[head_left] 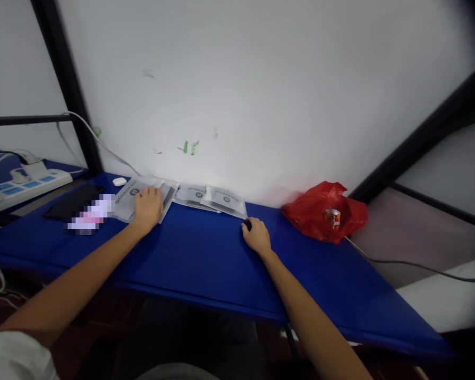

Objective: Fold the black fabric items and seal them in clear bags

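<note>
My left hand [148, 207] lies on a grey-white plastic packet [131, 198] at the back left of the blue table [206, 258], fingers curled down on it. Two more such packets [211, 198] lie against the wall between my hands. My right hand [255, 235] rests on the table with its fingers closed over a small dark object [246, 225] that I cannot make out.
A red plastic bag [323, 212] with a small printed item sits at the back right. A black flat device [73, 200], a small white object [119, 181] and a white-and-blue power strip [24, 182] lie at the left. Black frame bars stand left and right; a cable [404, 261] trails right.
</note>
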`<move>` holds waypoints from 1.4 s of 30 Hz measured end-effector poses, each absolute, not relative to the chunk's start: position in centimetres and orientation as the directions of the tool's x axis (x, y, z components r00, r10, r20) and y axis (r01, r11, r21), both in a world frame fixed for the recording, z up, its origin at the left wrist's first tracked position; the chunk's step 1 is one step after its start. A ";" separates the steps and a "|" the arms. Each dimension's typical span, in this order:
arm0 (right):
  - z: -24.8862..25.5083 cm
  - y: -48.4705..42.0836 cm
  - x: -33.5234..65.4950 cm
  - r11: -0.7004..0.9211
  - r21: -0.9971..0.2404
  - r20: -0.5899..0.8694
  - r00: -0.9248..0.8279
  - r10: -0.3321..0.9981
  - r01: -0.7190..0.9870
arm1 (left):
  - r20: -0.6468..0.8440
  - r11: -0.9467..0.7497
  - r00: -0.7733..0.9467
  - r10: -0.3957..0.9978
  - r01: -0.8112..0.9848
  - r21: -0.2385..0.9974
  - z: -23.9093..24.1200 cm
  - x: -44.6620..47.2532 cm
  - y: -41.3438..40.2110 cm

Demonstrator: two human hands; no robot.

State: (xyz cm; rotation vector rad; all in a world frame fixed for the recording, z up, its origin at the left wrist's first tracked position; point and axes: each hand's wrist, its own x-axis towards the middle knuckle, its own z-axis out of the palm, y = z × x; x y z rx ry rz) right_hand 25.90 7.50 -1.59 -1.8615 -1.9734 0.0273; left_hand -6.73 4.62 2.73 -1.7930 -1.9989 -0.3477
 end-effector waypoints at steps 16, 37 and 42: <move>-1.9 7.6 26.0 0.128 -0.340 0.324 -0.012 0.946 0.932 | 0.342 0.079 0.003 0.940 0.971 -0.226 4.3 -2.3 1.3; 0.2 3.0 23.9 0.656 -0.381 0.621 -0.344 0.704 0.652 | 0.443 -0.444 0.435 0.784 0.891 -0.089 0.9 2.4 0.9; -0.2 3.3 23.5 0.691 -0.341 0.641 -0.380 0.667 0.638 | 0.467 -0.452 0.419 0.778 0.891 -0.047 0.6 1.9 1.0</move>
